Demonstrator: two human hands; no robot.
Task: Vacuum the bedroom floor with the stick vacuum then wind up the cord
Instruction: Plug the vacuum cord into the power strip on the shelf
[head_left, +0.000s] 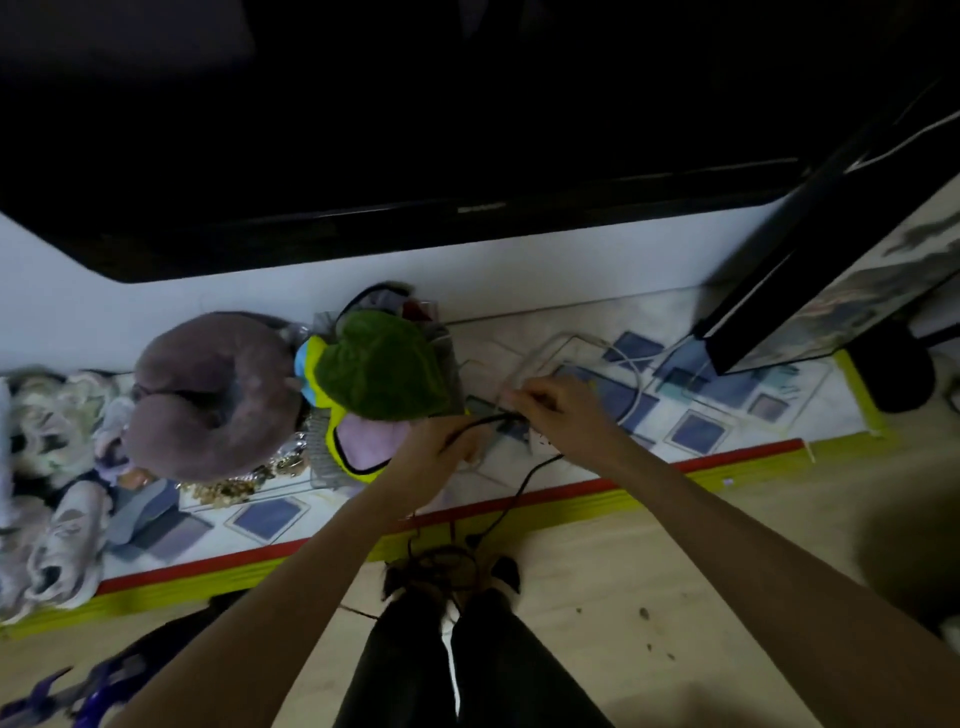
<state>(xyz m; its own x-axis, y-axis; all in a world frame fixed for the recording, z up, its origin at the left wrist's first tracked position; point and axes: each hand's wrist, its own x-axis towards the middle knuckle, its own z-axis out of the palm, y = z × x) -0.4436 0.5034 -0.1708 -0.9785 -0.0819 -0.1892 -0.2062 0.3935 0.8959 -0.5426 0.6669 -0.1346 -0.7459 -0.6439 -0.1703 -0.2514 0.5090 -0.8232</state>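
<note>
The left hand and right hand, 2 together, pinch the thin black cord; limp and light, probably best gripped near its plug.

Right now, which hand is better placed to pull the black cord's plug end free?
Probably the right hand: its fingers pinch the black cord at its far end, by the white cables. The left hand holds the cord farther back, better suited to gathering slack.

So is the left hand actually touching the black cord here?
Touching. The head view shows the left hand with the black cord running out of its curled fingers toward the right hand.
</note>
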